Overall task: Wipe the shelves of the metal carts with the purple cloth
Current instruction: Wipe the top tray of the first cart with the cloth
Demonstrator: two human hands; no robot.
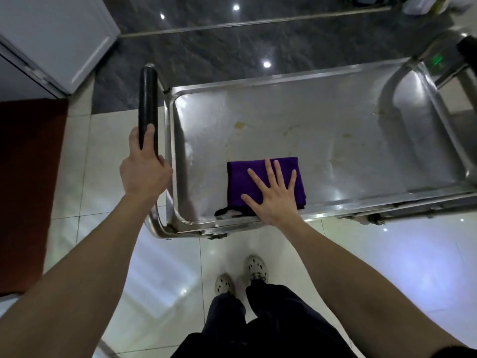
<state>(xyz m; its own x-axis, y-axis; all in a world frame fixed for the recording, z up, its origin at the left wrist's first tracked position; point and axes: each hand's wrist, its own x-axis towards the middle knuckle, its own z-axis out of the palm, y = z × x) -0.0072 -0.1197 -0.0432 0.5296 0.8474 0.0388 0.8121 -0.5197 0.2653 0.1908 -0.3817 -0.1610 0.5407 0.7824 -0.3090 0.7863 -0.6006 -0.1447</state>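
Folded purple cloth (pixel 265 180) is pressed flat on stainless steel cart shelf (pixel 335 130) by spread right hand (pixel 273 197); black padded cart handle (pixel 147 104) is gripped by left hand (pixel 144 169)

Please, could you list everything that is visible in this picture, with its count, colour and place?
metal cart shelf: one, silver, centre
purple cloth: one, purple, folded, near edge of the shelf
stains: several, yellowish, on the shelf beyond the cloth
handle: one, black, left end of the cart
cabinet: one, white, top left
mat: one, dark red, floor at left
shoes: two, pale, bottom centre
left hand: one, grips the handle
right hand: one, flat on the cloth
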